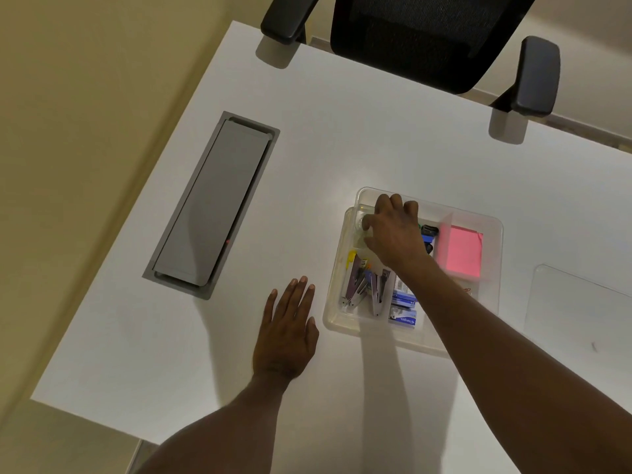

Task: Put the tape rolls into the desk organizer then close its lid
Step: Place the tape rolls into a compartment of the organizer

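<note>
A clear plastic desk organizer (492,248) sits open on the white desk, right of centre. My right hand (396,230) reaches into its far-left compartment, fingers curled on a clear tape roll (361,223) that is mostly hidden under them. My left hand (287,330) lies flat and open on the desk just left of the organizer. The organizer's clear lid (578,306) lies flat on the desk to the right. Inside the organizer are staplers (355,285), staple boxes (403,306), binder clips (429,234) and a pink sticky-note pad (461,251).
A grey cable-tray cover (212,206) is set into the desk at the left. A black office chair (431,39) stands at the desk's far edge, its armrests over the tabletop. The desk's left edge meets a beige wall.
</note>
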A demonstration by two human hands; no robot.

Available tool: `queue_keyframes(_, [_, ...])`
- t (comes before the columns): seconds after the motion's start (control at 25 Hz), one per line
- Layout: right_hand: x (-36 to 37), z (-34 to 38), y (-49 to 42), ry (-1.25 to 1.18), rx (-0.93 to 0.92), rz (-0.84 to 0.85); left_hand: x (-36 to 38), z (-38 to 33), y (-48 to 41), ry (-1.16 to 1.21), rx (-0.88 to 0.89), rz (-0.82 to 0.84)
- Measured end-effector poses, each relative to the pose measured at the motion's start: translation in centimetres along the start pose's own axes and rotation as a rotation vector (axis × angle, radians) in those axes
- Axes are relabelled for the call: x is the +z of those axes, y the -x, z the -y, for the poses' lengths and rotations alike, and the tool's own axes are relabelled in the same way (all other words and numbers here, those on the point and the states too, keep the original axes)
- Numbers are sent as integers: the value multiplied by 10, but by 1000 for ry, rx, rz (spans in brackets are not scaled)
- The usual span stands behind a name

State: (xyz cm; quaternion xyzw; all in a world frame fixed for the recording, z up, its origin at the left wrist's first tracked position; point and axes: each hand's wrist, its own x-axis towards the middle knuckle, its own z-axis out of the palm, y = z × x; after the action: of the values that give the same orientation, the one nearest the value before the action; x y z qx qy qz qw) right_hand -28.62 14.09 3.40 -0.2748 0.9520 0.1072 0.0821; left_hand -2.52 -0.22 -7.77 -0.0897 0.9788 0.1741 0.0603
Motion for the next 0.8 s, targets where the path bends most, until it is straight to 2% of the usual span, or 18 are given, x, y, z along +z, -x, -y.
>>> queue_keyframes(0.12, [1, -5, 0, -3, 2, -11, 0, -1, 0, -2, -2, 6])
queue_keyframes(0.8, [-7, -23, -16, -55, -244, 208, -13, -5, -1, 24, -10, 45])
